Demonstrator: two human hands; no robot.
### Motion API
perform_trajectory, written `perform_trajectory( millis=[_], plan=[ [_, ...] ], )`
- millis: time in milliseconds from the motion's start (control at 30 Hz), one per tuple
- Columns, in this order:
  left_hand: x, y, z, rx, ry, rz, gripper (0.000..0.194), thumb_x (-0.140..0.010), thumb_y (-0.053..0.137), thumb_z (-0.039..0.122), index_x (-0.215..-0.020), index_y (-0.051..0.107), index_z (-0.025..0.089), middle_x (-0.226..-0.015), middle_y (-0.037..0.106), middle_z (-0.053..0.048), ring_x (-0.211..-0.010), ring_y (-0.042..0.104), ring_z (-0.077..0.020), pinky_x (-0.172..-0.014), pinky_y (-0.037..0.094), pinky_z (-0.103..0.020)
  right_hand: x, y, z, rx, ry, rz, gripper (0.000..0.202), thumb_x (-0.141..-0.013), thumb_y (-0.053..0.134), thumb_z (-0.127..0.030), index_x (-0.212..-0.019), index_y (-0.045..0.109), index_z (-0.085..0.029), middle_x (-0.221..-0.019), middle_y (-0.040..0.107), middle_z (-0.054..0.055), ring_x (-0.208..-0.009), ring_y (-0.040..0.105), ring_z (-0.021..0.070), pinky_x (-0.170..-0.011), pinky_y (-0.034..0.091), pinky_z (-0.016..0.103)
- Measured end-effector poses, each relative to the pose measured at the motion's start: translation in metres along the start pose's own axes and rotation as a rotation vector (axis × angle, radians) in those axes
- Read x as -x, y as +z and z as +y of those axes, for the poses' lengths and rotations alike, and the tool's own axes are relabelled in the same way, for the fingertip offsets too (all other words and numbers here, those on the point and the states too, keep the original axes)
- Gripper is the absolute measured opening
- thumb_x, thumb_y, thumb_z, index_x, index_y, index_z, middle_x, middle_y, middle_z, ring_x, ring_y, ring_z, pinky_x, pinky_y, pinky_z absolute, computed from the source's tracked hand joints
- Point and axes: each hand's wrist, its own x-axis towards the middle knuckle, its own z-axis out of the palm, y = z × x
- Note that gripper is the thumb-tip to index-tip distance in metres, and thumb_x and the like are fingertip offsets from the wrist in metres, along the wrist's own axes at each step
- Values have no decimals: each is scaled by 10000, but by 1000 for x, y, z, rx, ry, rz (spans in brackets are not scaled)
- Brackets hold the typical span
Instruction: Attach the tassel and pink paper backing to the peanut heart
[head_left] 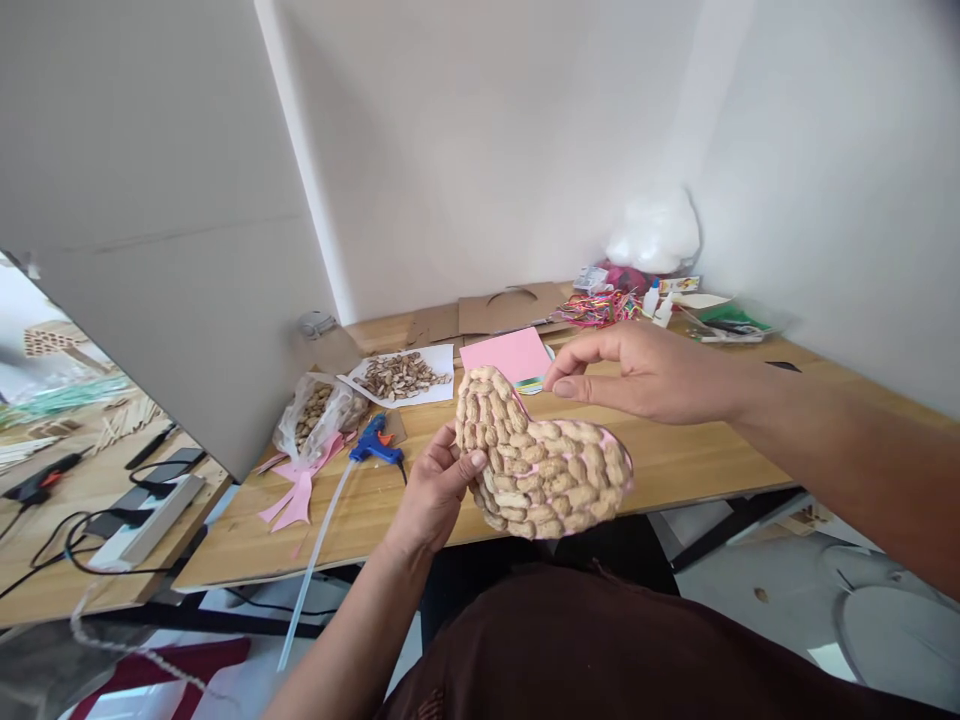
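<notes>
Left hand in thumb-over grip; right hand raised, fingertips pinched.

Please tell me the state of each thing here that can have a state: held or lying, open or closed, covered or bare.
peanut-covered heart: held up, mostly covered.
left hand: gripping the heart's edge.
right hand: fingers pinched, above the heart.
glue gun: lying on the table.
bag of peanuts: open, lying.
pink paper: lying flat.

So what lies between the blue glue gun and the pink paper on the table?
In the head view, only bare wooden table lies between the glue gun and the pink paper; the white sheet of peanuts sits just behind.
</notes>
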Motion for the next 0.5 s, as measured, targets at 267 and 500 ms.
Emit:
perform_trajectory(
  millis=[267, 500],
  plan=[
    [-14, -16, 16, -151, -109, -113, 883, -725, 917, 293, -1497, 491, 257, -824, 754, -3, -748, 737, -180, -721, 583, -272, -14, 10, 16, -274, 29, -76, 463, -871, 659, -646, -905, 761, -196, -919, 766, 62, -889, 688, 215, -817, 503, 350],
    [-45, -13, 44, -451, -110, -209, 886, -709, 912, 352, -1490, 520, 203, -909, 754, -48, -840, 720, -209, -779, 571, -331, -17, 40, 23, -524, 207, -239, 238, -709, 825, -421, -730, 736, -202, -767, 734, 54, -675, 635, 176, -629, 487, 309]
  ],
)
